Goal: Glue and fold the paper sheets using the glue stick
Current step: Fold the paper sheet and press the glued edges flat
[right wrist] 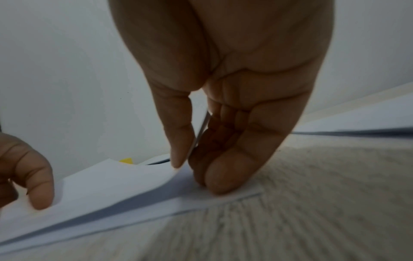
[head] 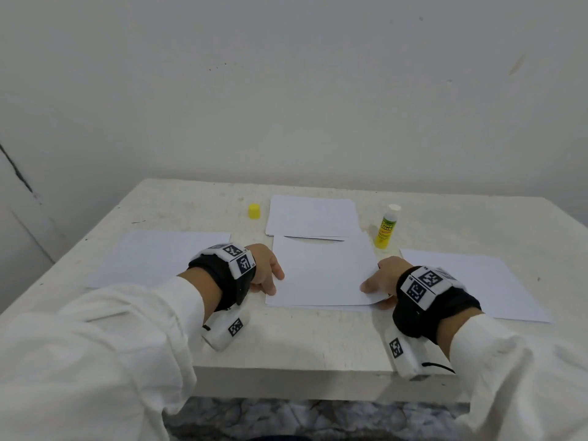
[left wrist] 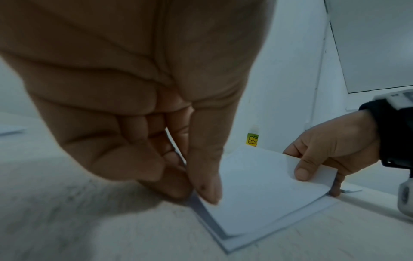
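I see a pale table [head: 318,351] filling the lower half of the head view, against a plain wall. At the centre of the frame lies a folded sheet [head: 321,272], its upper layer brought toward me over the lower one. My left hand [head: 265,270] sits at the sheet's left edge; in the left wrist view its thumb lies on top of the upper layer and the curled fingers tuck beneath, so it pinches that corner. My right hand [head: 380,280] is at the sheet's lower right corner, thumb above and fingers under the lifted layer, pinching it too. The right wrist view shows the top layer arched up off the lower one, not yet flat.

Just above the folded sheet in the frame is a small stack of paper [head: 313,216]. Single sheets lie at centre left [head: 159,256] and centre right [head: 477,281]. The glue stick [head: 386,226] stands upright and uncapped, right of the stack; its yellow cap [head: 254,211] sits left of the stack, well apart from it.

My worry is alignment: the left wrist view shows the upper edges offset from the lower ones, so pressing down now could set a crooked fold, and any glue inside would fix it there. Uneven pressing could also trap a wrinkle. The open stick may dry out.
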A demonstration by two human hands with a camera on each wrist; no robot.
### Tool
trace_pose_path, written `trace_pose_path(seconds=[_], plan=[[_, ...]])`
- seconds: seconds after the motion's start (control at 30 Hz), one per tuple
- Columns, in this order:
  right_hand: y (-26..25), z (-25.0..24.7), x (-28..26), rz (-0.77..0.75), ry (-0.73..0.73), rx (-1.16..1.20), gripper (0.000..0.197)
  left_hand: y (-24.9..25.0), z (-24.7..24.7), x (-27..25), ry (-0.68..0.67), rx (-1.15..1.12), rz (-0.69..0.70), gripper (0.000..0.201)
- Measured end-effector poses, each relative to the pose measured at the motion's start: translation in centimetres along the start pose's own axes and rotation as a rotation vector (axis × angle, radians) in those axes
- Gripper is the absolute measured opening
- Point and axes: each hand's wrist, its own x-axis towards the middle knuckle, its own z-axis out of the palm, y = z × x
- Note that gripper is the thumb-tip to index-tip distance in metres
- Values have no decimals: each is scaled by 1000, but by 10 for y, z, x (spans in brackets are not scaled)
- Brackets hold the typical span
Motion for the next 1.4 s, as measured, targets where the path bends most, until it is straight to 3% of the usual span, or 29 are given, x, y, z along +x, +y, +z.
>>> trace_pose_path(seconds=[0.67, 1.4], plan=[[-1, 5, 2, -2, 26, -5, 35, -7, 2, 6, 20, 135, 36, 34], [3, 2, 8, -20, 2, -49, 38, -7, 3, 1, 47, 128, 69, 36]])
